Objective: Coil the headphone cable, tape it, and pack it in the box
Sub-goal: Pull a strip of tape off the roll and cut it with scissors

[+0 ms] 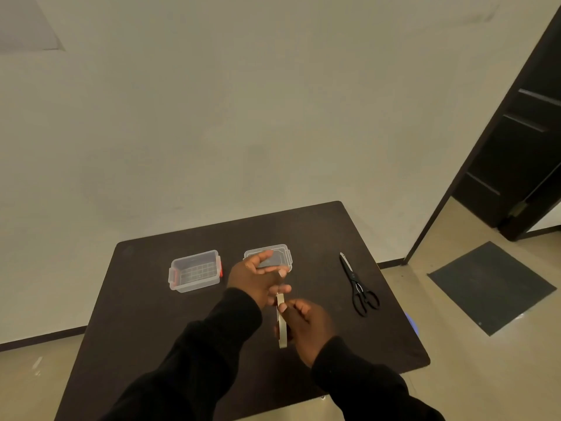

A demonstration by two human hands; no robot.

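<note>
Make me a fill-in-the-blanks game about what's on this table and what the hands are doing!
1. The right hand holds a roll of ____.
2. The black scissors lie on the table, on the person's ____ side.
3. The clear box has no lid on and ____ latches at its ends.
4. The left hand is raised in front of the box's ____.

Missing words: tape; right; red; lid
</note>
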